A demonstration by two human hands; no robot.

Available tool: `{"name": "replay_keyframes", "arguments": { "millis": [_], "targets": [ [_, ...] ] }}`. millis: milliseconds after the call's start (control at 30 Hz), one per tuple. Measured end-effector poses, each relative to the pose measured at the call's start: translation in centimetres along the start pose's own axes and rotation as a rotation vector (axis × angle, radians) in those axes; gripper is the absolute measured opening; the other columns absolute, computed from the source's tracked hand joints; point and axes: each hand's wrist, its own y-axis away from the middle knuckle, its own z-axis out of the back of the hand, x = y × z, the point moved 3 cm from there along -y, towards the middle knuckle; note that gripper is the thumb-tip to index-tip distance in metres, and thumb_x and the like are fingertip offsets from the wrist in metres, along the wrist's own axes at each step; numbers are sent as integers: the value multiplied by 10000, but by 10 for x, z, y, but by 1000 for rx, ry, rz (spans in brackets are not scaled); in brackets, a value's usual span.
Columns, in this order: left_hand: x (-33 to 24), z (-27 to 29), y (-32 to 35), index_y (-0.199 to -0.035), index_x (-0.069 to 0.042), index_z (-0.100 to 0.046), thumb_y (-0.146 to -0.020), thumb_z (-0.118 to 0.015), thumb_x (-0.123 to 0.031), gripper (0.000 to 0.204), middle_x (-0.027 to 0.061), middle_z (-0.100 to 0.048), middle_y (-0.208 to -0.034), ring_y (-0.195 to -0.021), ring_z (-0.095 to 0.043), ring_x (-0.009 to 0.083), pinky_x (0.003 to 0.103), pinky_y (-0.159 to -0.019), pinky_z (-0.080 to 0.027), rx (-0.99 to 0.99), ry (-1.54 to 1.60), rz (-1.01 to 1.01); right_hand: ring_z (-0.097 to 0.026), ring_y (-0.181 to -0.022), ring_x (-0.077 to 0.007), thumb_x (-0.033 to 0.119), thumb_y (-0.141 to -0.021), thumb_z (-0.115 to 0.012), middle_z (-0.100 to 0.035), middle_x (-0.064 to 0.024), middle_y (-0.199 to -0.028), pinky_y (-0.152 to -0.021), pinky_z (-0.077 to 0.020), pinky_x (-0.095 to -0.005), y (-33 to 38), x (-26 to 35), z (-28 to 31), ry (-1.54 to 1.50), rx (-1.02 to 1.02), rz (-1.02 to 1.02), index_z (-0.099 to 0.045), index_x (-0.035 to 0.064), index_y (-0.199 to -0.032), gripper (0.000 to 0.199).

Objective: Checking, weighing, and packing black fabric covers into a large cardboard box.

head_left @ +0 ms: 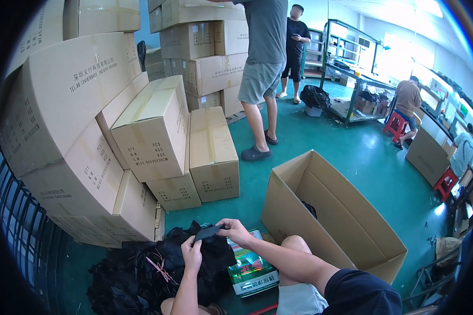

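My left hand (pixel 192 254) and my right hand (pixel 235 231) together hold a small flat black piece (pixel 208 232) by its two ends, just above a heap of black pieces (pixel 142 273) on the floor. A pink tie (pixel 161 269) lies in the heap. Under my right forearm sits a green and white flat box (pixel 249 270). To the right stands a large open cardboard box (pixel 331 210) with a dark item (pixel 310 209) inside at its near end.
Stacked sealed cardboard cartons (pixel 152 131) rise on the left and behind. A person in grey shorts (pixel 263 79) stands on the green floor, another stands further back. Seated people on red stools (pixel 397 123) work at benches on the right.
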Motion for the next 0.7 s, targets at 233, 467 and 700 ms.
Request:
{"name": "replay_keyframes", "arguments": {
  "millis": [233,467,700],
  "targets": [
    [18,2,10,-880,23,-673,-1016,-514,-323,403,-9,-608,-790,-722,-499,74,289,-629,-397,-93,143,141,-603,-933,-115,290,-860,-765,-687,-64,-1028,-869,-475,-277,6,3,-24,351,163,-68,-641,-11,-1147,434],
    [7,-1,9,-624,6,-551,-1001,-570,-307,490,-28,-520,-595,-571,-410,67,321,-514,-312,-33,-37,99,-546,-1109,-295,359,-707,-869,-527,-188,-1199,-998,-437,-395,20,-4,-33,504,-112,69,-393,-24,-1303,854],
    [-13,-7,16,-638,53,-532,-943,-624,-247,437,68,-452,-507,-512,-396,91,354,-488,-317,-136,-277,-48,-478,-1164,-379,71,-689,-728,-428,-237,-1228,-1020,-421,-426,39,-12,-61,718,-318,419,-345,-50,-1311,740]
  ]
}}
